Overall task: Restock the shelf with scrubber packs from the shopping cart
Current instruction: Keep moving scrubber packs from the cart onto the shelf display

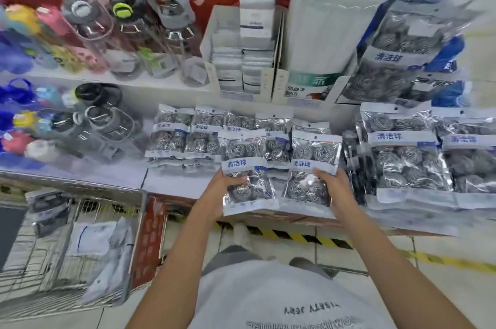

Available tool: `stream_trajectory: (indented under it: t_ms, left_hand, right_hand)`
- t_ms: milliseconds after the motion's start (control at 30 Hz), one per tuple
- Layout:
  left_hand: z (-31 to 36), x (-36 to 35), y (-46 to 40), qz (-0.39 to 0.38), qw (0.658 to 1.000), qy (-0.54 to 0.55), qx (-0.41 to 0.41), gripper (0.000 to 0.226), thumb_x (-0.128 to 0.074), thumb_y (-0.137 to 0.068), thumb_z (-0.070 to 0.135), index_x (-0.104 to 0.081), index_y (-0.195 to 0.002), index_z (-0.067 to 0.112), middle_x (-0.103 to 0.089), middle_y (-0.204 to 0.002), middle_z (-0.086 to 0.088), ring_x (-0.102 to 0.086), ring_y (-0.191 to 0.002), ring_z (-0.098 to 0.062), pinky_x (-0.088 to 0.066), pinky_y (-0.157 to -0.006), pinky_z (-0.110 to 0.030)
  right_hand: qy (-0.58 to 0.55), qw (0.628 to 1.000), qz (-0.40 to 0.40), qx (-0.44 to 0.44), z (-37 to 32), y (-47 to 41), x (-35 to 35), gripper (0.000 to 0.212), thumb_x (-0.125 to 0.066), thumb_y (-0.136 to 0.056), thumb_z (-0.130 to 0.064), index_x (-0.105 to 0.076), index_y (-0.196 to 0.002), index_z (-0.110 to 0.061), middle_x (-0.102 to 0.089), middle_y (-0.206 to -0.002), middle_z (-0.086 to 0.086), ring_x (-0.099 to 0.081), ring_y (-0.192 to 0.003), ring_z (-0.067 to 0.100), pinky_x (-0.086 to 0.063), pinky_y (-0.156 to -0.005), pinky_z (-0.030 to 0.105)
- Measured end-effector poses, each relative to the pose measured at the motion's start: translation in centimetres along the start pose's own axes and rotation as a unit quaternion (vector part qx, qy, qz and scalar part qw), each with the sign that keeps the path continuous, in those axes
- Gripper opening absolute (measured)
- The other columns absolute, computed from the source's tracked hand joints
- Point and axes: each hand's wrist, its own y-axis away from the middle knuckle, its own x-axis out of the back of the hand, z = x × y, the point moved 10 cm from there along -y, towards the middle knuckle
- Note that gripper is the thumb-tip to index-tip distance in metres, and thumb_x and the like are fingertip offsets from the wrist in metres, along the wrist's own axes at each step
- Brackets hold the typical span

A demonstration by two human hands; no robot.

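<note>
- The left hand (225, 189) holds one scrubber pack (247, 171) by its lower left edge, thumb curled across the front, the other fingers hidden behind it.
- The right hand (335, 189) grips a second scrubber pack (312, 165) by its lower right edge, thumb pressed on the front.
- Both packs are held upright, side by side, just above the front edge of the shelf (171, 181).
- Behind them a row of small packs (188, 135) lies on the shelf; larger packs (408, 156) lie to the right.
- The shopping cart (67, 248) stands at lower left with a few packs inside.
- Water bottles (128, 33) fill the shelves to the left.
</note>
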Motion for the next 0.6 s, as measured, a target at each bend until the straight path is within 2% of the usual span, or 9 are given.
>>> stream_trajectory:
  t_ms: [67,133,167,233,300,433,500,533,600]
  left_hand:
    - [0.7,-1.1,-1.9,-0.016,1.0,-0.005,0.007,0.05,-0.079,-0.084,0.002,-0.062,-0.128,0.018,-0.078,-0.114,0.001,-0.071,-0.107,-0.019,-0.058,-0.075,-0.035]
    - [1.3,-1.8,-3.9,-0.019,0.999,-0.016,0.026,0.059,-0.085,-0.08,0.008,-0.059,-0.132,0.02,-0.074,-0.121,0.0,-0.067,-0.113,-0.02,-0.054,-0.083,-0.038]
    - [1.5,-2.0,-5.0,-0.02,0.999,-0.024,0.035,0.063,-0.088,-0.078,0.011,-0.058,-0.133,0.02,-0.073,-0.124,0.0,-0.065,-0.117,-0.02,-0.051,-0.087,-0.04]
    - [2.2,-3.0,-6.6,-0.032,0.998,-0.034,0.045,0.055,-0.085,-0.08,0.008,-0.06,-0.128,0.017,-0.076,-0.117,0.0,-0.065,-0.115,-0.022,-0.049,-0.093,-0.043]
    - [2.6,-3.7,-8.5,-0.045,0.996,-0.047,0.055,0.046,-0.083,-0.08,0.005,-0.062,-0.12,0.016,-0.079,-0.106,0.002,-0.067,-0.111,-0.023,-0.046,-0.105,-0.049]
    - [3.7,-5.6,-11.2,-0.065,0.994,-0.065,0.067,0.034,-0.078,-0.086,0.001,-0.058,-0.108,0.019,-0.074,-0.106,0.002,-0.063,-0.094,-0.015,-0.046,-0.083,-0.035]
    - [4.2,-6.2,-12.4,-0.06,0.992,-0.076,0.075,0.036,-0.081,-0.083,0.004,-0.06,-0.107,0.02,-0.074,-0.114,-0.001,-0.063,-0.101,-0.017,-0.044,-0.097,-0.041]
    - [4.5,-6.3,-13.0,-0.057,0.993,-0.074,0.071,0.043,-0.087,-0.078,0.009,-0.061,-0.112,0.018,-0.074,-0.116,-0.001,-0.064,-0.108,-0.02,-0.041,-0.104,-0.044]
    - [4.4,-5.8,-15.3,-0.043,0.995,-0.068,0.055,0.09,-0.1,-0.053,0.029,-0.058,-0.131,0.015,-0.073,-0.123,-0.001,-0.064,-0.12,-0.024,-0.041,-0.113,-0.052]
  right_hand:
    - [0.002,1.0,0.004,0.004,-1.4,-0.8,0.1,0.081,-0.089,-0.075,-0.04,-0.049,-0.143,-0.021,-0.063,-0.127,0.02,-0.063,-0.11,0.044,-0.055,-0.089,0.053]
    - [0.004,1.0,0.015,-0.011,-1.9,-2.2,0.4,0.067,-0.079,-0.088,-0.022,-0.046,-0.146,-0.017,-0.064,-0.122,0.013,-0.063,-0.11,0.04,-0.05,-0.095,0.054]
    - [0.009,0.999,0.024,-0.022,-2.1,-2.8,0.5,0.063,-0.077,-0.09,-0.02,-0.046,-0.145,-0.018,-0.063,-0.117,0.009,-0.063,-0.102,0.033,-0.052,-0.092,0.052]
    - [0.027,0.998,0.036,-0.036,-2.5,-4.3,0.4,0.045,-0.077,-0.089,-0.022,-0.054,-0.128,-0.022,-0.067,-0.114,0.011,-0.06,-0.083,0.025,-0.056,-0.07,0.041]
    - [0.043,0.997,0.045,-0.053,-2.8,-5.8,0.2,0.036,-0.08,-0.087,-0.027,-0.057,-0.114,-0.024,-0.069,-0.118,0.013,-0.062,-0.082,0.024,-0.052,-0.058,0.034]
    - [0.076,0.993,0.048,-0.072,-3.3,-8.4,-0.4,0.046,-0.079,-0.087,-0.027,-0.058,-0.125,-0.016,-0.067,-0.122,0.009,-0.061,-0.104,0.026,-0.054,-0.077,0.042]
    - [0.084,0.993,0.043,-0.076,-3.7,-9.3,-0.9,0.057,-0.079,-0.087,-0.027,-0.053,-0.137,-0.014,-0.063,-0.132,0.008,-0.058,-0.112,0.028,-0.05,-0.067,0.033]
    - [0.091,0.992,0.04,-0.074,-4.1,-9.7,-1.2,0.067,-0.078,-0.088,-0.027,-0.047,-0.145,-0.013,-0.058,-0.138,0.006,-0.056,-0.117,0.029,-0.046,-0.061,0.029]
    - [0.106,0.991,0.036,-0.071,-4.3,-10.9,-1.6,0.08,-0.079,-0.087,-0.03,-0.039,-0.154,-0.012,-0.053,-0.145,0.004,-0.054,-0.123,0.027,-0.039,-0.058,0.022]
